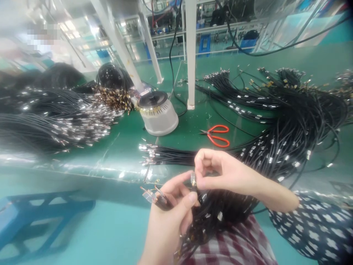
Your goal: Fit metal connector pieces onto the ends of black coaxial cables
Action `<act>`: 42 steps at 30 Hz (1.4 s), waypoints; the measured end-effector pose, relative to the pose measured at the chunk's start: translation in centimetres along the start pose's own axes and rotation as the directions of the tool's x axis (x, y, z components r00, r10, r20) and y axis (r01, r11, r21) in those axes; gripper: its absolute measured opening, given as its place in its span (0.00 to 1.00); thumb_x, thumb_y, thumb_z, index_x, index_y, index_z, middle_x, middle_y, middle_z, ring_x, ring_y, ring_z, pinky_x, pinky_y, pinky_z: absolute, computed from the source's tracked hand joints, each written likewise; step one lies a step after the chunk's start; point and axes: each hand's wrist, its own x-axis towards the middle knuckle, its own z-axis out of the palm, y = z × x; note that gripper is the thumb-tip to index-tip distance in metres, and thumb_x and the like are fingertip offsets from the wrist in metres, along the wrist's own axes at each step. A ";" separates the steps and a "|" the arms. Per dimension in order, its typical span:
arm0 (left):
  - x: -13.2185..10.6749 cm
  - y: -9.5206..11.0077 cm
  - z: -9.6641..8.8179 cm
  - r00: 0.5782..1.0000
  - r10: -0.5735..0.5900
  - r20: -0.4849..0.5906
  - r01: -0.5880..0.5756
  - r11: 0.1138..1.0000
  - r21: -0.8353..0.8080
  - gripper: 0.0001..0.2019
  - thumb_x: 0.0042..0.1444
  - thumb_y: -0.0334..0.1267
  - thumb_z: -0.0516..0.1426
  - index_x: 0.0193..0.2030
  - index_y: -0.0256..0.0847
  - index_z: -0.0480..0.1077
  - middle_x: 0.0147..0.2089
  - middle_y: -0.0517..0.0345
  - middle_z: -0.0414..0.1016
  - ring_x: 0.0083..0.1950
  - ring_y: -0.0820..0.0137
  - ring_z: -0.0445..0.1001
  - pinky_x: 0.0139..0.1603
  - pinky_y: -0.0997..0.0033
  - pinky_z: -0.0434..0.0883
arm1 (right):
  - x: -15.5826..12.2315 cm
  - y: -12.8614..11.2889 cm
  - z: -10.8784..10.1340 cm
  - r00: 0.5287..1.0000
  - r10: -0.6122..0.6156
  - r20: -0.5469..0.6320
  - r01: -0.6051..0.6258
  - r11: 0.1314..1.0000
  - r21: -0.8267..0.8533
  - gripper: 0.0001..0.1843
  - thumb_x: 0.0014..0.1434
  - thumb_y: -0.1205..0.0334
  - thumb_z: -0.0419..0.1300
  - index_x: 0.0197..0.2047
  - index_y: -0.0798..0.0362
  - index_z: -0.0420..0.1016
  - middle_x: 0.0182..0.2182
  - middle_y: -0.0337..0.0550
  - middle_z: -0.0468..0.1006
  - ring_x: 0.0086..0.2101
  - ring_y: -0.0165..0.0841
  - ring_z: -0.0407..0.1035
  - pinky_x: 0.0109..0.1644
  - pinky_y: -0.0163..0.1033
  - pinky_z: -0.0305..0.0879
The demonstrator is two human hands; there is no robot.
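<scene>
My left hand (176,209) is closed around several black cables (162,200), whose stripped copper ends and clear tags stick out on its left side. Between its thumb and index finger stands a cable end with a small gold-coloured connector and a pale tag (193,177). My right hand (220,171) is closed in a pinch at this connector, fingertips against its right side. Below the hands, a thick bundle of black cables (228,204) hangs across a checked cloth on my lap. Just beyond my hands, a sheaf of cables (173,154) lies on the green table.
Red-handled scissors (219,135) lie beyond my right hand. A round white device with a black top (160,116) stands mid-table near a white post (191,55). Cable heaps (63,114) cover the left, more (292,106) the right. A blue stool (41,217) stands lower left.
</scene>
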 end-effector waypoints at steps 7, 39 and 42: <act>-0.1 0.0 0.1 1.000 0.014 -0.017 -0.013 0.999 0.032 0.15 0.50 0.35 0.64 0.47 0.43 0.77 0.24 0.62 0.72 0.12 0.87 0.53 0.13 0.83 0.48 | 0.1 -0.7 -0.1 1.000 0.006 -0.013 -0.007 0.994 -0.108 0.15 0.51 0.64 0.68 0.31 0.52 0.63 0.27 0.36 0.74 0.31 0.29 0.67 0.38 0.37 0.64; -0.2 0.1 0.0 1.000 -0.003 -0.003 0.003 0.998 0.069 0.15 0.52 0.34 0.63 0.48 0.43 0.75 0.25 0.63 0.72 0.12 0.86 0.54 0.14 0.81 0.49 | 0.1 -1.3 -0.3 1.000 -0.008 -0.028 0.002 0.979 -0.205 0.13 0.51 0.69 0.65 0.31 0.52 0.63 0.26 0.35 0.72 0.31 0.29 0.65 0.39 0.37 0.63; -0.2 0.1 0.0 1.000 0.004 -0.011 -0.003 0.998 0.062 0.15 0.51 0.34 0.63 0.48 0.43 0.75 0.25 0.63 0.72 0.13 0.86 0.53 0.14 0.81 0.49 | 0.0 -1.2 -0.1 0.999 -0.020 -0.046 0.009 0.975 -0.224 0.12 0.51 0.71 0.65 0.30 0.52 0.63 0.26 0.34 0.71 0.31 0.28 0.65 0.39 0.36 0.63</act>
